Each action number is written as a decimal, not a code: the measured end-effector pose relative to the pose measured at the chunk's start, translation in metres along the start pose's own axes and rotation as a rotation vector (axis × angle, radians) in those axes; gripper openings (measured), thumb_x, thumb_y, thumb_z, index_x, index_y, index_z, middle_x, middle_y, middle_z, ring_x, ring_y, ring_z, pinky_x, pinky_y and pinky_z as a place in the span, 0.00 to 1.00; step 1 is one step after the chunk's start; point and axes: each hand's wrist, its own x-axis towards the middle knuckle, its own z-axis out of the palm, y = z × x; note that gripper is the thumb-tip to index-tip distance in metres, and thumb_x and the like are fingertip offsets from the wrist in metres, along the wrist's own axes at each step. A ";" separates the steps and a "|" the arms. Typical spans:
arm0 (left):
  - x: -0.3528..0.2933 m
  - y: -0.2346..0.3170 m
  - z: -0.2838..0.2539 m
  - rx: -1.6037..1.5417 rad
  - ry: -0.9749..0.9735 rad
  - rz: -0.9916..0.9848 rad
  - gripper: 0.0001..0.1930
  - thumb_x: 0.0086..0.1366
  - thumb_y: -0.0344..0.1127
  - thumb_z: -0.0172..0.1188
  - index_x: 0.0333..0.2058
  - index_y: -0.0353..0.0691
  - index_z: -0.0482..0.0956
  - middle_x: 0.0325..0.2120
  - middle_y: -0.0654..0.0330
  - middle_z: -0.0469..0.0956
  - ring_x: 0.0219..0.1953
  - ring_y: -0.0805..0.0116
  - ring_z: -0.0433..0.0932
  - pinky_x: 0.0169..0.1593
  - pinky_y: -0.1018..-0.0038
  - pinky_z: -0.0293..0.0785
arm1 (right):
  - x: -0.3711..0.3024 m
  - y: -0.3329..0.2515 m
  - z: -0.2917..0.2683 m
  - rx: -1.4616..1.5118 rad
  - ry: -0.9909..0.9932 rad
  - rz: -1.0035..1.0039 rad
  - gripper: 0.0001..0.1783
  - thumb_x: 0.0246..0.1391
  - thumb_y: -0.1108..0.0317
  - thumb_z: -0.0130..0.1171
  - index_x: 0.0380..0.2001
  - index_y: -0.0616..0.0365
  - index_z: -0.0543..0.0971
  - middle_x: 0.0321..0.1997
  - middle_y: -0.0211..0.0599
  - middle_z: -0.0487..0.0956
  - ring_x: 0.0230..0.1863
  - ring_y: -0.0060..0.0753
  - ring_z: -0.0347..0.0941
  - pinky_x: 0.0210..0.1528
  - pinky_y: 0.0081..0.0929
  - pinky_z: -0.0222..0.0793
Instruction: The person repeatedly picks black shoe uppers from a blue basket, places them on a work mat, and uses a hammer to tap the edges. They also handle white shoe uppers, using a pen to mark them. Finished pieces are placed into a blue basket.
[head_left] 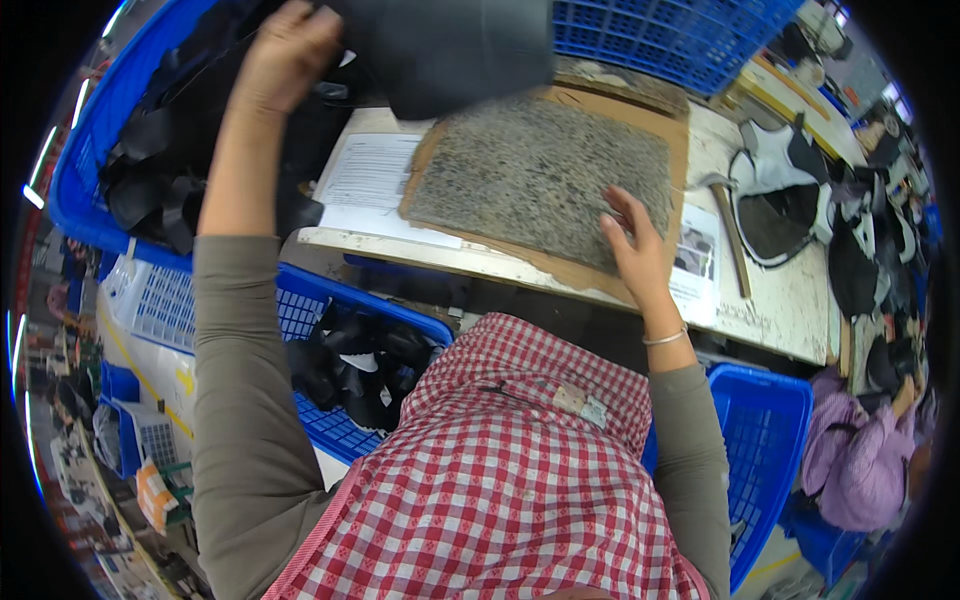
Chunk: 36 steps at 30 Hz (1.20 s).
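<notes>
My left hand is raised at the upper left, somewhat blurred by motion, its fingers closed at the edge of a large flat black sheet. The sheet hangs over the far side of a worn, speckled grey board, hiding part of it. Under that board lies brown cardboard on the white worktable. My right hand hovers by the board's right front corner with fingers apart and nothing in it.
Blue crates with black pieces stand at left and below the table; another blue crate is behind the board. Right of it are a hammer, printed papers and grey-black shoe parts. A person in purple sits at right.
</notes>
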 end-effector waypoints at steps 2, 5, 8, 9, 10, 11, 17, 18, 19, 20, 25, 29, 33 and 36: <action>0.001 -0.082 0.046 0.088 -0.233 -0.188 0.14 0.65 0.33 0.68 0.49 0.40 0.82 0.39 0.65 0.81 0.42 0.71 0.79 0.51 0.70 0.76 | -0.004 -0.006 0.000 -0.122 0.022 -0.063 0.26 0.63 0.62 0.63 0.63 0.57 0.74 0.61 0.46 0.80 0.62 0.47 0.74 0.63 0.39 0.70; -0.015 -0.172 0.120 0.457 -0.214 -0.542 0.29 0.63 0.34 0.70 0.61 0.35 0.75 0.56 0.50 0.78 0.59 0.53 0.74 0.65 0.60 0.67 | -0.013 -0.005 -0.020 -0.520 0.044 -0.160 0.25 0.58 0.67 0.66 0.59 0.57 0.77 0.60 0.48 0.79 0.63 0.52 0.72 0.65 0.43 0.68; -0.035 -0.169 0.172 0.811 0.210 -0.097 0.30 0.62 0.32 0.70 0.62 0.39 0.74 0.59 0.47 0.75 0.62 0.47 0.71 0.67 0.60 0.64 | -0.024 0.011 -0.067 -0.752 0.115 -0.259 0.24 0.52 0.72 0.67 0.54 0.56 0.80 0.59 0.48 0.79 0.61 0.54 0.71 0.66 0.44 0.67; -0.050 -0.151 0.185 0.950 0.225 0.218 0.33 0.59 0.27 0.68 0.64 0.43 0.71 0.60 0.47 0.71 0.61 0.44 0.69 0.64 0.58 0.66 | -0.028 0.021 -0.087 -0.796 0.165 -0.200 0.23 0.53 0.73 0.65 0.54 0.56 0.80 0.59 0.48 0.78 0.61 0.54 0.70 0.66 0.44 0.66; -0.065 -0.130 0.200 1.020 0.197 0.396 0.33 0.56 0.28 0.69 0.62 0.43 0.73 0.61 0.50 0.71 0.63 0.47 0.68 0.65 0.56 0.65 | -0.032 0.031 -0.111 -0.876 0.184 -0.195 0.23 0.53 0.73 0.65 0.54 0.56 0.79 0.60 0.48 0.78 0.62 0.54 0.70 0.66 0.44 0.66; -0.077 -0.111 0.214 0.899 -0.026 0.429 0.36 0.54 0.31 0.72 0.63 0.47 0.73 0.65 0.55 0.69 0.67 0.49 0.64 0.67 0.49 0.62 | -0.034 0.042 -0.134 -0.957 0.195 -0.177 0.23 0.52 0.74 0.65 0.54 0.56 0.79 0.60 0.48 0.78 0.62 0.54 0.70 0.65 0.44 0.66; -0.092 -0.119 0.250 1.227 -0.230 0.054 0.41 0.55 0.22 0.67 0.65 0.70 0.73 0.70 0.59 0.66 0.73 0.43 0.58 0.72 0.45 0.61 | -0.012 0.115 -0.199 -1.241 0.189 -0.006 0.26 0.55 0.75 0.59 0.60 0.61 0.75 0.61 0.53 0.76 0.60 0.57 0.71 0.65 0.46 0.67; -0.084 -0.132 0.237 1.167 -0.172 0.013 0.42 0.56 0.17 0.61 0.65 0.69 0.73 0.69 0.58 0.67 0.71 0.42 0.61 0.69 0.52 0.68 | -0.006 0.123 -0.202 -1.268 0.159 0.034 0.27 0.59 0.74 0.55 0.63 0.62 0.72 0.61 0.55 0.75 0.59 0.58 0.72 0.59 0.47 0.72; -0.074 -0.144 0.222 1.094 -0.100 0.072 0.39 0.57 0.16 0.59 0.64 0.66 0.74 0.66 0.58 0.71 0.67 0.45 0.68 0.68 0.56 0.71 | 0.000 0.127 -0.205 -1.292 0.167 0.044 0.27 0.60 0.74 0.54 0.63 0.61 0.71 0.60 0.54 0.75 0.57 0.58 0.73 0.57 0.47 0.73; -0.064 -0.154 0.208 0.921 -0.065 0.151 0.36 0.60 0.17 0.59 0.63 0.63 0.75 0.64 0.58 0.73 0.65 0.48 0.71 0.68 0.60 0.72 | 0.006 0.129 -0.208 -1.317 0.160 0.068 0.27 0.61 0.74 0.53 0.64 0.60 0.71 0.60 0.54 0.75 0.56 0.58 0.75 0.54 0.47 0.75; -0.038 -0.161 0.174 0.544 -0.064 0.025 0.23 0.70 0.24 0.57 0.61 0.53 0.78 0.60 0.59 0.78 0.62 0.58 0.76 0.66 0.69 0.71 | 0.000 0.098 -0.215 -1.224 0.183 0.064 0.23 0.67 0.67 0.52 0.64 0.55 0.71 0.47 0.55 0.80 0.44 0.57 0.81 0.44 0.45 0.78; -0.030 -0.151 0.204 0.611 -0.146 0.040 0.21 0.72 0.28 0.56 0.61 0.54 0.79 0.58 0.63 0.80 0.62 0.61 0.76 0.66 0.69 0.73 | -0.044 0.027 -0.191 -0.560 0.181 0.364 0.17 0.74 0.58 0.47 0.41 0.61 0.78 0.23 0.44 0.76 0.22 0.41 0.72 0.28 0.36 0.69; -0.007 -0.159 0.238 0.865 -0.262 0.074 0.17 0.72 0.36 0.58 0.58 0.58 0.81 0.50 0.56 0.83 0.51 0.51 0.83 0.55 0.62 0.81 | -0.063 -0.049 -0.145 -0.726 -0.061 0.083 0.17 0.74 0.56 0.51 0.38 0.60 0.75 0.21 0.50 0.74 0.21 0.51 0.73 0.25 0.39 0.67; 0.011 -0.163 0.245 0.969 -0.220 0.094 0.17 0.72 0.46 0.59 0.56 0.53 0.82 0.40 0.49 0.86 0.43 0.46 0.85 0.49 0.58 0.80 | -0.054 -0.078 -0.120 -0.770 -0.101 0.072 0.15 0.73 0.57 0.53 0.40 0.60 0.74 0.21 0.51 0.74 0.21 0.55 0.73 0.26 0.40 0.68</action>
